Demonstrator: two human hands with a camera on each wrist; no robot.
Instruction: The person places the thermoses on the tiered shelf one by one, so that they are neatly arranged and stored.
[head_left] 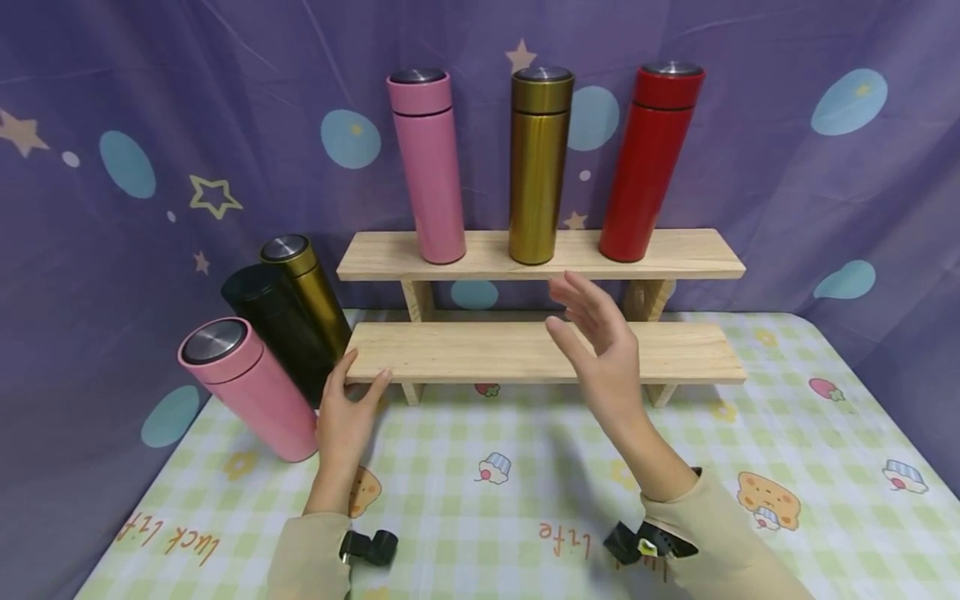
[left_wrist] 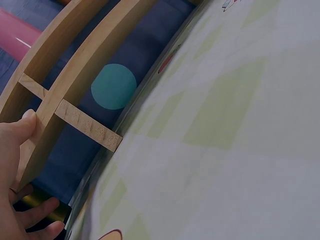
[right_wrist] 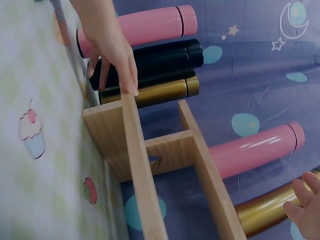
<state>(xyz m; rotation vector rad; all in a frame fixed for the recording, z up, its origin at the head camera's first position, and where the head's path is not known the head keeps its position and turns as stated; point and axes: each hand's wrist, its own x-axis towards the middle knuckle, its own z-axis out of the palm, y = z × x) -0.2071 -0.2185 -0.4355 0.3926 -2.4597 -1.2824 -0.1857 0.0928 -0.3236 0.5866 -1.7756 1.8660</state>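
A two-step wooden shelf [head_left: 465, 350] stands on the table. My left hand [head_left: 348, 421] holds the left end of its lower board, thumb at the front edge and forefinger at the end. My right hand [head_left: 603, 350] is in the air before the boards, its fingers raised and apart from the thumb, holding nothing. On the upper board stand a pink thermos bottle [head_left: 429, 171], a gold thermos bottle [head_left: 538, 171] and a red thermos bottle [head_left: 651, 171], all upright. The gold one is nearest above my right hand.
Left of the shelf, close by my left hand, stand another pink bottle [head_left: 262, 400], a black bottle [head_left: 281, 329] and a second gold bottle [head_left: 318, 287]. A checked tablecloth [head_left: 465, 517] covers the table. Behind hangs a purple curtain [head_left: 247, 108].
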